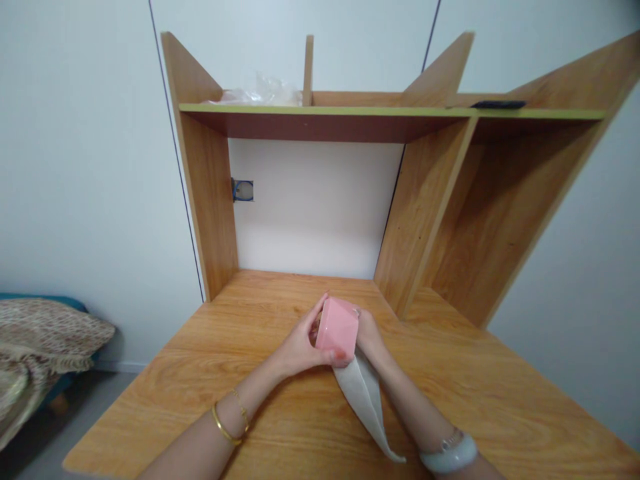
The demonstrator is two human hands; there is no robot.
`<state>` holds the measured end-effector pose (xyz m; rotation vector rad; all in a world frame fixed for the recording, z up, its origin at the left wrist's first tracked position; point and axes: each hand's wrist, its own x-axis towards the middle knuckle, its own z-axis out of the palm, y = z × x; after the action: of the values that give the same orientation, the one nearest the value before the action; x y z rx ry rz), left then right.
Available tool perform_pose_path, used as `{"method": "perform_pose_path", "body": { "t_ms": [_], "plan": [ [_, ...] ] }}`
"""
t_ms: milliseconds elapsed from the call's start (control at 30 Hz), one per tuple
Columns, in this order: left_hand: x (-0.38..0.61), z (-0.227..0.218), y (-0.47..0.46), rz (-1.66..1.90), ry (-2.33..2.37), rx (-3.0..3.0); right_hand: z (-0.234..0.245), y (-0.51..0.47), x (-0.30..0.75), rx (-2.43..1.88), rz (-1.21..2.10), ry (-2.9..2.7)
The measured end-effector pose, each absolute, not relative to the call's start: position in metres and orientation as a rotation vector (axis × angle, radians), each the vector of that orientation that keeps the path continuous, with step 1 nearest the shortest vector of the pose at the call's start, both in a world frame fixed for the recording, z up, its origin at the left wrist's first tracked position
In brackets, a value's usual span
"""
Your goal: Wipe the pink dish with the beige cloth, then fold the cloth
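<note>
The box (339, 325) is gripped by the left hand (304, 343) above the desk (225, 357); the cloth (361, 397) is held against its side by the right hand (369, 333), partly hidden.

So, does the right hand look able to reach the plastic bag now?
Probably not: the right hand seems busy with the cloth at the pink box, and the bag lies up on the shelf.

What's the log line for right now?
left hand: grips pink box | right hand: at box's right side | pale cloth: hangs below
</note>
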<state>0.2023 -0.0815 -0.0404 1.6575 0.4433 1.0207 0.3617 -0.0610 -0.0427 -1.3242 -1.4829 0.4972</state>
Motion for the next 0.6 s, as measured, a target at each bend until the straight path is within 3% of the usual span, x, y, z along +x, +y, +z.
{"method": "perform_pose_path", "body": {
  "t_ms": [300,600],
  "plan": [
    [0.199,-0.031,-0.084,1.001,0.524,1.626,-0.031,-0.075,0.362,-1.342,0.259,-1.525],
    [0.194,-0.032,-0.083,0.949,0.451,1.675,-0.034,-0.069,0.366,-1.415,0.340,-1.413]
  ]
}}
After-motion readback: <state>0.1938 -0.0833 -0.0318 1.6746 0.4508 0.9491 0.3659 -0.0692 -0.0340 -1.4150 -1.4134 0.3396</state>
